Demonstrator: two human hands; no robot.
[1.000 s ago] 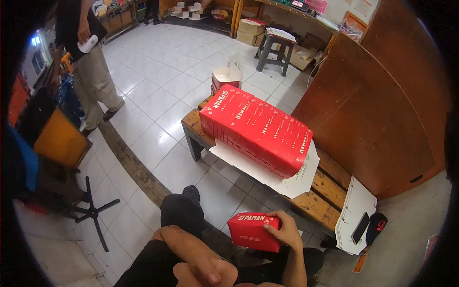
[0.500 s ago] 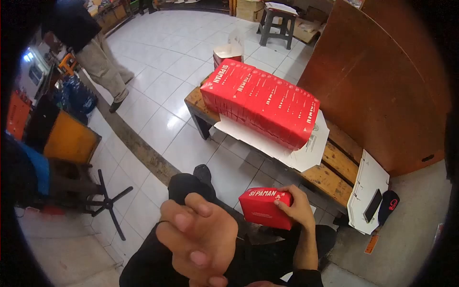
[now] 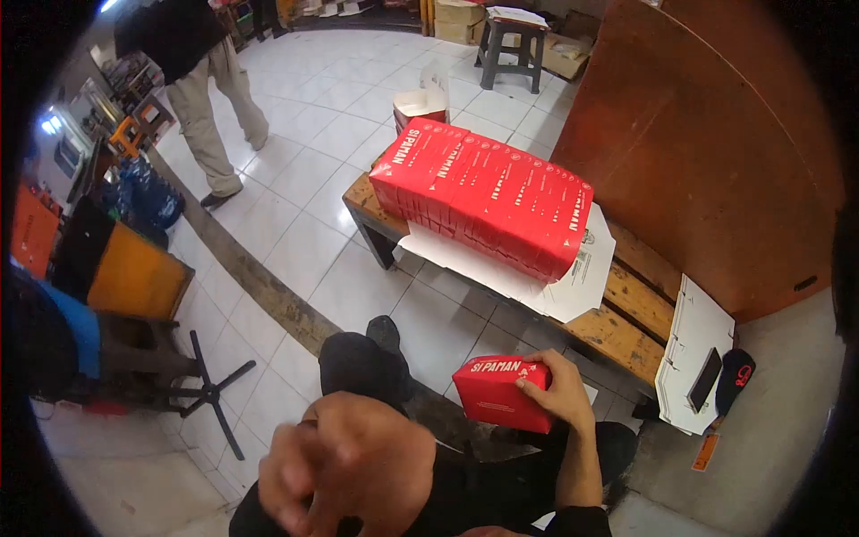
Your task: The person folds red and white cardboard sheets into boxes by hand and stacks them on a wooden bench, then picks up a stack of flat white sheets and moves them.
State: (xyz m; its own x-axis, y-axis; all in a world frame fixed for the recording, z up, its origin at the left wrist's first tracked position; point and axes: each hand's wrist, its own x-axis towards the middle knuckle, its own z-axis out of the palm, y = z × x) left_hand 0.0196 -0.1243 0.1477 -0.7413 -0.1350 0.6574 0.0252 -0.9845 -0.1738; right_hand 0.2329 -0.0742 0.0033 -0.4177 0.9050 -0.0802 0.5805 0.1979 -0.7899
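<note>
A red cardboard box (image 3: 501, 398) lettered "SI PAMAN" is in my right hand (image 3: 562, 389), its thumb on the near face and fingers over the top right corner. The box is tilted above my lap. My left hand (image 3: 358, 461) is raised close to the camera, left of the box and apart from it. Its fingers are bent and smeared by motion. Beyond, a long row of red boxes (image 3: 483, 192) with the same lettering stands packed together on a white cardboard sheet (image 3: 591, 282), on a wooden bench (image 3: 626, 340).
A phone (image 3: 705, 379) lies on flat white cardboard (image 3: 684, 353) beside a dark cap (image 3: 735, 376). Behind the bench leans a brown panel (image 3: 698, 170). A grey stool (image 3: 512, 54) stands farther back. At upper left a person (image 3: 210, 98) stands on the tiles.
My left hand has moved slightly left and down and has turned, now blurred. My right hand still holds the box. The person at upper left appears farther right, and the view has shifted slightly.
</note>
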